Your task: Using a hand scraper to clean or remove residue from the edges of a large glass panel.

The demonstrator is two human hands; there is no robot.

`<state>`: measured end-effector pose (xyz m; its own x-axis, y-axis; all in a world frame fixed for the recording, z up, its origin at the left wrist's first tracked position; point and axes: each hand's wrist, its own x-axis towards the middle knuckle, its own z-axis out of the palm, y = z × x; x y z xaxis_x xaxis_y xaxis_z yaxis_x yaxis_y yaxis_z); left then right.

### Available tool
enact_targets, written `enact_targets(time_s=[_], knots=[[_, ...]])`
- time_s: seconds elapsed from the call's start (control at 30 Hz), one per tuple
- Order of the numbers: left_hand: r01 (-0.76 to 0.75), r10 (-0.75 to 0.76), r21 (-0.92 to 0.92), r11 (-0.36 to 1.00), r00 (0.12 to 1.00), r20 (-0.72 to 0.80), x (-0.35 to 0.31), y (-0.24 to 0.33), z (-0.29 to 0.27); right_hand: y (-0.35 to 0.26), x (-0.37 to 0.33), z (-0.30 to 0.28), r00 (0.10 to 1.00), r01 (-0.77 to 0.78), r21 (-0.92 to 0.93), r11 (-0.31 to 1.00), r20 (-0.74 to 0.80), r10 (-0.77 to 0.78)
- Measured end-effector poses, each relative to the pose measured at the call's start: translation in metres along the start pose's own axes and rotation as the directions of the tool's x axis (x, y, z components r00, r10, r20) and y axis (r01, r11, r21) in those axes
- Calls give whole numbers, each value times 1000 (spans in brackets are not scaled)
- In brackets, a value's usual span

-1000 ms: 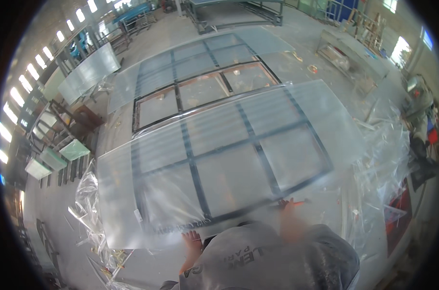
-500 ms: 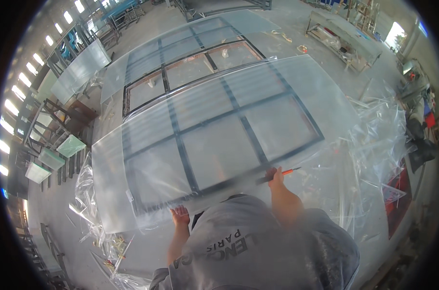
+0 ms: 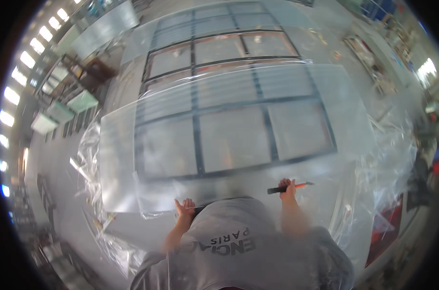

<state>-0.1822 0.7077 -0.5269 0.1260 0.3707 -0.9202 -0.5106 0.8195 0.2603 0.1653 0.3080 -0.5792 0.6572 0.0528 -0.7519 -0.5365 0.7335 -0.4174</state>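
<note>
A large translucent sheet [image 3: 354,121] lies over a dark grid frame [image 3: 271,130] in front of me. My left hand [image 3: 184,208] is at the near edge of the sheet, its fingers stretched and thumb apart; whether it touches the sheet I cannot tell. My right hand [image 3: 287,187] is closed round a slim hand tool with a black end [image 3: 276,190] and an orange part [image 3: 300,185] ending in a dark tip. Its exact kind is unclear. That hand is beyond the frame's near bar, on my side, at the right.
Crumpled clear film [image 3: 383,164] lies to the right, with more film [image 3: 88,169] at the left. Another dark frame [image 3: 219,48] stretches beyond the sheet. Pale green panes [image 3: 83,101] stand on a rack at the left; a long bench [image 3: 369,60] is at the far right.
The view has shifted. Both hands have drawn back toward me from the frame's near bar, and the left thumb has spread. The right hand still holds the tool.
</note>
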Motion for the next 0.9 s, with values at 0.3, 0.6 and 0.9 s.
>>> enact_targets(time_s=[0.3,0.6,0.9], knots=[[18,-18,9,1000,1000,17,16,-17,-17,-31,20,-66,999,9,-131,991,47,-2],[22,-23,-6,1000,999,-48,18,-16,-24,-21,74,-84,989,-66,-221,973,-147,34],[-78,84,54,995,991,-108,45,28,26,-6,165,-122,189,976,-173,-132,974,122]])
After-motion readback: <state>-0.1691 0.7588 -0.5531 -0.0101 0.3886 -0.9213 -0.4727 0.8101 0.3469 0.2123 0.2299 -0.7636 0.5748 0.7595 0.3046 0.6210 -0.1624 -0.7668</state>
